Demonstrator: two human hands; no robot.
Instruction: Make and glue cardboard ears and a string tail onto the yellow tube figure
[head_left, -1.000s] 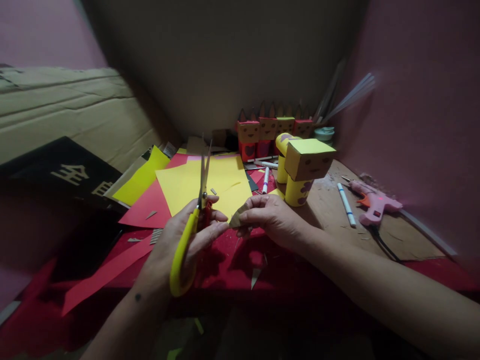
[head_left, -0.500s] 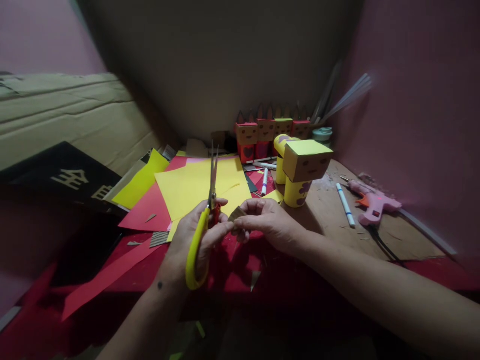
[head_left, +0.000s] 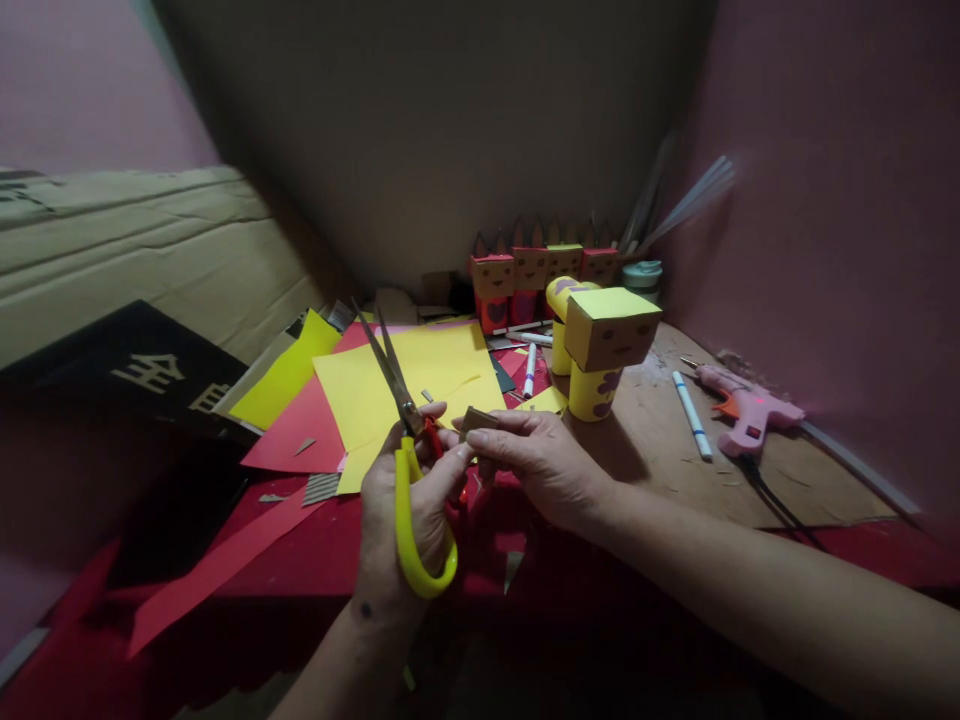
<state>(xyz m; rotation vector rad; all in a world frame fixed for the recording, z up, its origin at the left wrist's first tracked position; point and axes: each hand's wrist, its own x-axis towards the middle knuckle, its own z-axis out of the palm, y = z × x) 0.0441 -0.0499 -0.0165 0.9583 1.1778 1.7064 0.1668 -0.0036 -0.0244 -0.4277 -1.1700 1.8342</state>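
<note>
Scissors (head_left: 405,485) have swung leftward, wrapped by the left grip (head_left: 429,500); the right grip (head_left: 546,460) pinches card (head_left: 477,417), apparently being adjusted, next needing steadiness.

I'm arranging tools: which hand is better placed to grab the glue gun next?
The right hand, probably: it's nearer the pink glue gun, though pinching a cardboard piece; the left hand holds scissors.

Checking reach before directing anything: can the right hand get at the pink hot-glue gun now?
Likely yes: the pink hot-glue gun lies uncovered on the cardboard sheet, though the right hand holds a small cardboard piece.
</note>
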